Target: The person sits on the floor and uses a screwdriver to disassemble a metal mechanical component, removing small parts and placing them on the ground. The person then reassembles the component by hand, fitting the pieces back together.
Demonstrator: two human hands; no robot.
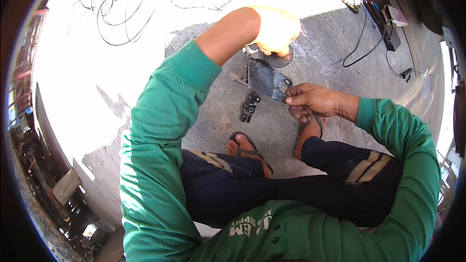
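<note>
1. Fingers of the right hand [315, 101] pinch one corner of a dark metal plate [263, 78], thumb on top, beside one of its two ring-shaped eyes.
2. Bent downward, the fingers of the left hand [279, 30] touch a dark round disc [277, 59] at the plate's upper edge; bright glare and the hand itself hide them, so I cannot tell whether they grip it.
3. The plate is held between the two hands, above the concrete floor [208, 121] and in front of the feet.
4. Just below the plate, a cluster of small dark metal parts [250, 107] lies on the floor.
5. Bold white lettering [250, 223] is printed across the green shirt [310, 230], turned over in this view.
6. At right sits a small pale box [398, 16]; any print on it is too small to read.
</note>
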